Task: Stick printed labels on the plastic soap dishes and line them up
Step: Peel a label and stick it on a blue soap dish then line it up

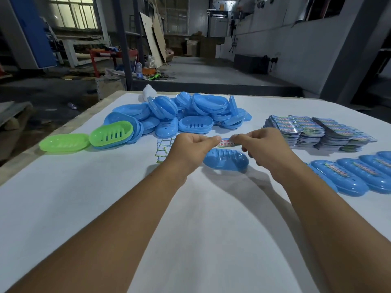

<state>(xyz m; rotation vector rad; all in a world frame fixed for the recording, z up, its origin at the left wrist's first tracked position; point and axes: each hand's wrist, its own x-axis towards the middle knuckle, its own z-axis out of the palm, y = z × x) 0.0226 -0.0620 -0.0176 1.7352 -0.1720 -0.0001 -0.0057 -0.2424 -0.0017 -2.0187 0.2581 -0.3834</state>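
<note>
Fingers curled on both sides, your left hand [191, 144] and right hand [259, 142] pinch opposite ends of one printed label [225, 142], holding it stretched between them in the air. Right below it sits a single blue soap dish [226, 160], face up on the white table [190, 229], its slots showing, just behind your knuckles. This looks like the peel-or-place step: whether the backing is already off, you can't tell from here. Next you'll want to bring the label down flat across the middle of that dish and press it smooth from one end to the other, so it doesn't wrinkle. Behind your left hand lies a small scatter of backing papers [164, 150]. Further out, the pile of blue dishes [190, 115] waits unlabelled, with two green dishes [84, 138] at its left edge. To the right, the stacks of labels [317, 132] sit well apart from the work, and nearer you the row of finished dishes [359, 174] runs off the frame edge, overlapping one another; that's where this one belongs once it's stuck.
</note>
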